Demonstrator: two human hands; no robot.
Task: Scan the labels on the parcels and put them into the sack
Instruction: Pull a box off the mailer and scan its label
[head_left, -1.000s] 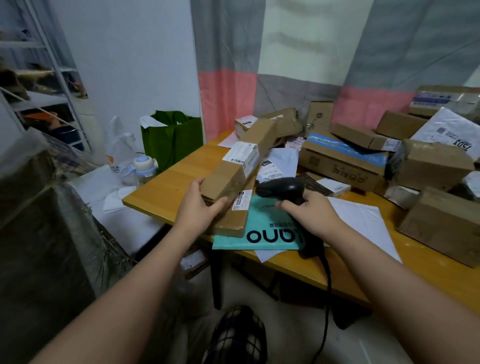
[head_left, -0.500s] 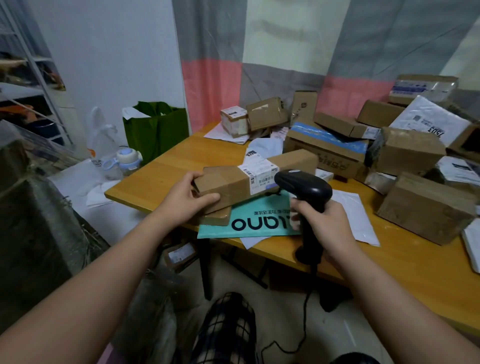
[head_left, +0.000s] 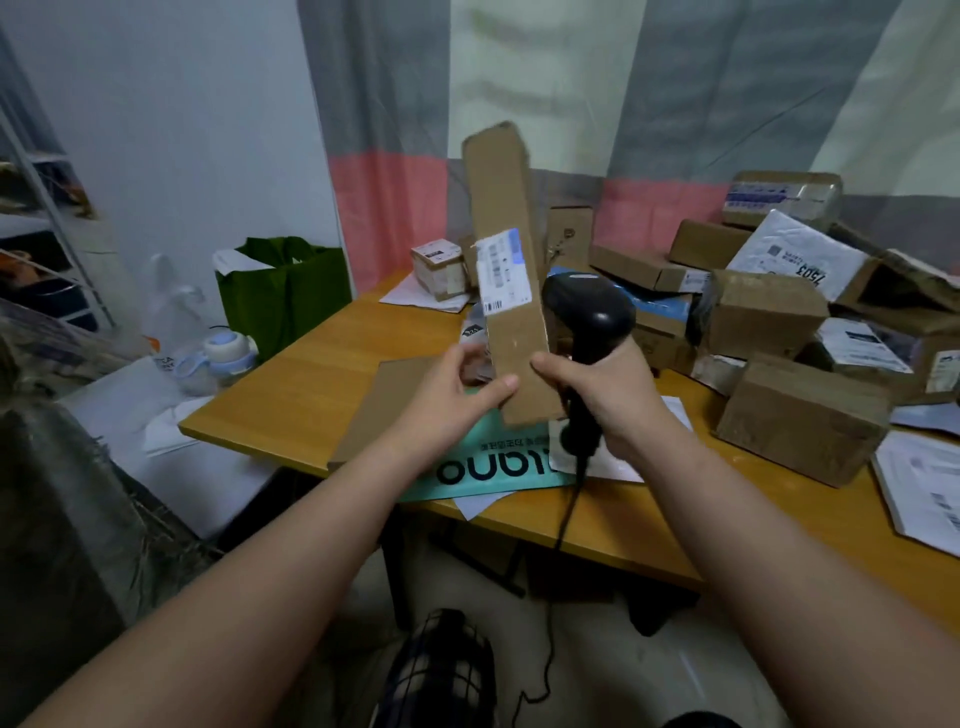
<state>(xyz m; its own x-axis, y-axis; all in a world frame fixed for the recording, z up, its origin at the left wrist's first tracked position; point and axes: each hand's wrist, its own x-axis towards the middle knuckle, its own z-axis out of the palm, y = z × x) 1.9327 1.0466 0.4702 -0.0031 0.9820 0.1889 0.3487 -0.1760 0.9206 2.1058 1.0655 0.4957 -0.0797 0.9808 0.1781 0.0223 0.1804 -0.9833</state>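
Left hand (head_left: 457, 384) is pinching the carton (head_left: 511, 291) upright by its foot, right hand (head_left: 608, 395) gripping the scanner (head_left: 587, 312); label (head_left: 503, 270) likely needs angling toward scanner.

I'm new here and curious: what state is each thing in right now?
Long box: upright, above the table, label facing the camera.
Left hand: holds the box's lower end.
Scanner: raised beside the box.
Right hand: grips the scanner handle.
Green bag: standing, top open.
Teal mailer: flat on the table.
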